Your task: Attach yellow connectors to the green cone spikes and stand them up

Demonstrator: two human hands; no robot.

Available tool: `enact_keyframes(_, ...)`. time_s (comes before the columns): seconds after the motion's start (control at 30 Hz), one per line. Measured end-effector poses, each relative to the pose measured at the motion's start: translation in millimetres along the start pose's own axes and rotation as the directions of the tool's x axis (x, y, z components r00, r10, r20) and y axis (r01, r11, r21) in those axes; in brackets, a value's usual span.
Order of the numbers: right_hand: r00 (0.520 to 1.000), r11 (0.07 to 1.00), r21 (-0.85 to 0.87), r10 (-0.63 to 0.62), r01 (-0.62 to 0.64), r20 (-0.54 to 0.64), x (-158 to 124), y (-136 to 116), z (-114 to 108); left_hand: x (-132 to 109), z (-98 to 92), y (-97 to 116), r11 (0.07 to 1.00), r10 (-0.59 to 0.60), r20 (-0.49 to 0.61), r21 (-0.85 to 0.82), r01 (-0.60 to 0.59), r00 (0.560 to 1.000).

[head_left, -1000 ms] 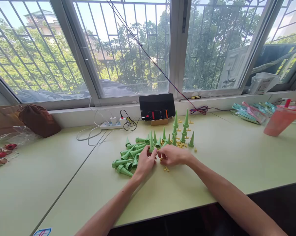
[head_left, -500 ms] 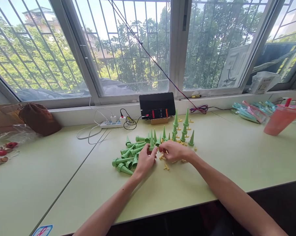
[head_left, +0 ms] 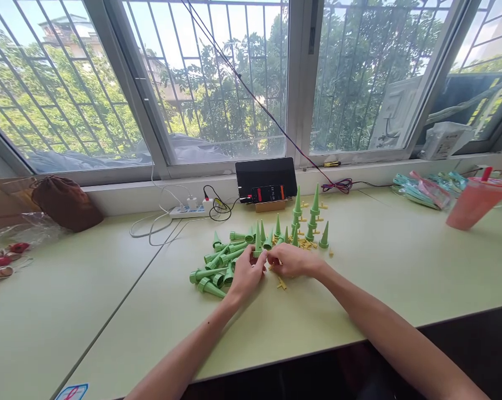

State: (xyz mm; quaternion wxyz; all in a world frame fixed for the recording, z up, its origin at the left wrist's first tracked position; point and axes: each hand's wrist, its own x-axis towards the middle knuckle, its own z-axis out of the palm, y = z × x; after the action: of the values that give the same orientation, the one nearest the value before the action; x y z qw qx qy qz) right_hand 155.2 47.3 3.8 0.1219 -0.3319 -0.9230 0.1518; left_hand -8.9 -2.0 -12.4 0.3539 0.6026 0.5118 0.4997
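My left hand (head_left: 247,273) is closed around the base of a green plastic watering spike (head_left: 257,240), which stands upright with its tip pointing up. Close beside it, my right hand (head_left: 291,260) has its fingers pinched together at the spike's base; whatever they hold is hidden. Loose green spikes (head_left: 211,286) lie in a heap left of my left hand. Small yellow T-shaped fittings (head_left: 281,284) are scattered near and behind my right hand. Farther back stand stacked green spikes (head_left: 314,206) with yellow fittings sticking out of their sides, and a single upright spike (head_left: 324,236).
A phone (head_left: 270,193) leans against a dark tablet (head_left: 251,173) by the window. Left of it sits a power strip (head_left: 192,211) with cables. A brown pouch (head_left: 68,205) is at far left; a red drink cup (head_left: 473,203) and plastic packets (head_left: 420,191) are at right.
My right hand has shifted slightly left and down, closer to the spike in my left hand. The left hand and its spike stay nearly in place.
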Motion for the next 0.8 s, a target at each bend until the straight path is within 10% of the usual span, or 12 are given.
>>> enact_keyframes(0.37, 0.982, 0.995, 0.007, 0.096, -0.096, -0.161, 0, -10, 0, 1, -1.2, -1, 0.995, -0.028, -0.02, -0.096, 0.026, 0.999)
enact_keyframes(0.8, 0.787, 0.944, 0.331, 0.203, 0.002, -0.583, 3, -29, 1, 4, 0.2, -8, 0.993, -0.021, -0.002, -0.117, 0.021, 1.0)
